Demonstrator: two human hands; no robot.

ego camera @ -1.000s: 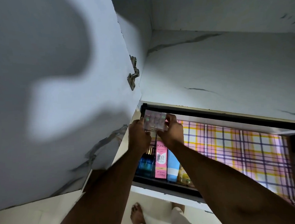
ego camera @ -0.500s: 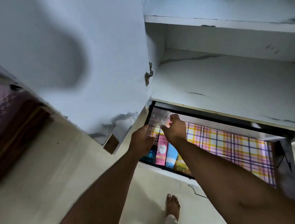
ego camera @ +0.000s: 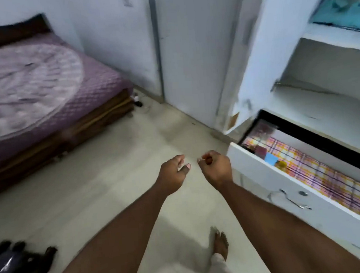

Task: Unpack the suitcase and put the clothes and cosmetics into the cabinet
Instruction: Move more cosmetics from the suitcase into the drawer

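The white cabinet's drawer [ego camera: 288,205] stands pulled out at the right, lined with pink and yellow checked paper. Cosmetics [ego camera: 264,154] stand at its left end, among them a pink box and a blue tube, with a clear packet [ego camera: 264,129] behind them. On an upper cabinet shelf lies folded teal clothing [ego camera: 344,13]. My left hand [ego camera: 172,173] and my right hand [ego camera: 216,169] hang side by side over the floor, left of the drawer, fingers loosely curled and holding nothing.
A bed [ego camera: 31,87] with a purple quilted cover fills the left. A dark heap [ego camera: 17,272], blurred, lies on the floor at the bottom left. The open cabinet door [ego camera: 190,60] stands behind my hands. My bare foot [ego camera: 221,245] is on the pale floor.
Both hands let go of the clear packet in the drawer's back corner and drew out, away from the drawer. The view swung left towards the room and the bed.
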